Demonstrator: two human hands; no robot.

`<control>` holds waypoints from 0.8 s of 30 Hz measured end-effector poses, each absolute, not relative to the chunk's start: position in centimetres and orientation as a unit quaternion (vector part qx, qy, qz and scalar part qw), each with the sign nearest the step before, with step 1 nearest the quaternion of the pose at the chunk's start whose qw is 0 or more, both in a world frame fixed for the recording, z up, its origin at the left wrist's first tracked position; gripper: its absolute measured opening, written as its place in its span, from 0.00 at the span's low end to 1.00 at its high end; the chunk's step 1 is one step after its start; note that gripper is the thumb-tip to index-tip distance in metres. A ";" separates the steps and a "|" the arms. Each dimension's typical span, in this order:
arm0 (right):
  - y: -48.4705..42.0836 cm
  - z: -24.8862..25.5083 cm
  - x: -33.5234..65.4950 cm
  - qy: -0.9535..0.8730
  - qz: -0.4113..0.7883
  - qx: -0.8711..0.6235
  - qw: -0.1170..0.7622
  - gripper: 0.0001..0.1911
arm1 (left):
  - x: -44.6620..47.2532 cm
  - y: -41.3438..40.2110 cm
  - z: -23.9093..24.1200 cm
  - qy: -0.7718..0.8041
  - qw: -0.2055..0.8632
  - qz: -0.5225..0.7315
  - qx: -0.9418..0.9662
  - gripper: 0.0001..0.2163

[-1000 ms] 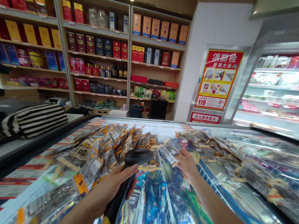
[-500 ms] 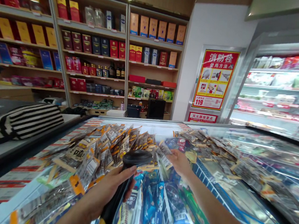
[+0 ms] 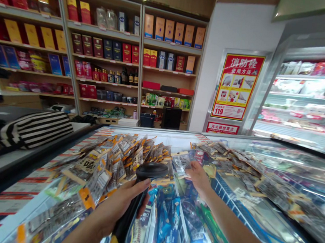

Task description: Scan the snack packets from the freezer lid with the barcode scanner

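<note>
My left hand (image 3: 131,199) is wrapped round the black handle of a barcode scanner (image 3: 151,170), whose head points away from me. My right hand (image 3: 199,175) pinches the edge of a small clear snack packet (image 3: 181,164) with a label on it, in front of the scanner and to its right. Left of the scanner lies a heap of similar snack packets (image 3: 118,159) with orange edges. Below both hands, blue ice-cream packages (image 3: 165,218) stand in a white wire basket.
A second row of snack packets (image 3: 236,160) lies on the freezer's right side. A striped bag (image 3: 36,129) rests on the counter at left. Shelves of boxed bottles (image 3: 106,48), a fire-hydrant notice (image 3: 237,87) and a lit fridge (image 3: 307,98) stand behind.
The packet in my right hand has turned and moved slightly right, showing its face more flatly. The whole view has shifted a little; the scanner stays in my left hand.
</note>
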State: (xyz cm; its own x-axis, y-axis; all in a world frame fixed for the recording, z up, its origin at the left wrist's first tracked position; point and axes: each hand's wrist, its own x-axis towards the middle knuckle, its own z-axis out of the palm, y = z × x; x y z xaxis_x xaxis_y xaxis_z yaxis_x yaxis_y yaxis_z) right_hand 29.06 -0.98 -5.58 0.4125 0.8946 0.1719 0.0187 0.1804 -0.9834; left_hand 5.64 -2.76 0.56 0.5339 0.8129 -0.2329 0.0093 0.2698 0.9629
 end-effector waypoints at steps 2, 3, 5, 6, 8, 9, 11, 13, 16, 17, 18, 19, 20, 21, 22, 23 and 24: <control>-0.9 -5.7 29.1 -0.426 0.343 -0.532 0.646 0.09 | 5.6 -2.7 0.4 0.388 0.701 0.293 0.522 0.13; -0.9 -5.7 29.1 -0.427 0.341 -0.531 0.647 0.09 | 5.6 -2.7 0.3 0.392 0.700 0.299 0.516 0.13; -0.8 -5.8 29.1 -0.428 0.335 -0.536 0.646 0.08 | 5.6 -2.6 0.2 0.395 0.700 0.307 0.510 0.13; -0.8 -5.9 29.1 -0.429 0.330 -0.540 0.645 0.08 | 5.5 -2.6 0.1 0.394 0.700 0.306 0.511 0.13; -0.6 -6.0 29.1 -0.435 0.311 -0.548 0.644 0.07 | 5.5 -2.6 0.1 0.385 0.702 0.301 0.518 0.14; -0.5 -6.1 29.2 -0.440 0.296 -0.553 0.643 0.07 | 5.5 -2.6 0.1 0.378 0.704 0.299 0.521 0.14; -0.3 -6.3 29.3 -0.457 0.259 -0.566 0.635 0.06 | 5.4 -2.5 0.1 0.371 0.704 0.302 0.525 0.13; -0.2 -6.5 29.5 -0.478 0.225 -0.580 0.620 0.06 | 5.4 -2.5 0.1 0.362 0.708 0.303 0.526 0.12; -0.1 -6.7 29.7 -0.495 0.200 -0.595 0.601 0.06 | 5.4 -2.6 0.2 0.357 0.716 0.296 0.522 0.13; -0.1 -6.7 29.8 -0.497 0.196 -0.598 0.597 0.06 | 5.4 -2.6 0.2 0.360 0.718 0.295 0.518 0.13; -0.1 -6.7 29.7 -0.497 0.192 -0.602 0.595 0.06 | 5.3 -2.6 0.3 0.364 0.720 0.295 0.513 0.14; -0.2 -6.6 29.7 -0.497 0.188 -0.605 0.594 0.06 | 5.3 -2.6 0.3 0.367 0.721 0.295 0.508 0.14; -0.3 -6.6 29.6 -0.496 0.185 -0.606 0.594 0.06 | 5.3 -2.6 0.3 0.369 0.724 0.295 0.503 0.14; -0.3 -6.5 29.6 -0.495 0.185 -0.606 0.595 0.06 | 5.3 -2.6 0.4 0.370 0.726 0.293 0.500 0.14; -0.4 -6.4 29.5 -0.495 0.188 -0.603 0.597 0.06 | 5.3 -2.6 0.3 0.369 0.729 0.290 0.499 0.14; -0.4 -6.3 29.4 -0.494 0.191 -0.599 0.600 0.06 | 5.3 -2.6 0.3 0.367 0.731 0.287 0.498 0.14; -0.4 -6.3 29.3 -0.493 0.195 -0.596 0.604 0.06 | 5.3 -2.6 0.3 0.366 0.732 0.285 0.498 0.14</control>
State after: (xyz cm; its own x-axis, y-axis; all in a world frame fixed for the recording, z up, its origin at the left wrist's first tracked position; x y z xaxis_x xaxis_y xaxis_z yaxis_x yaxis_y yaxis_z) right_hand 29.32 -0.45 -6.27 0.4388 0.8220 0.3630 0.3515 0.2148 -0.9112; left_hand 5.29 -2.58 0.25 0.5693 0.7822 -0.2531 -0.0519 0.3414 0.9385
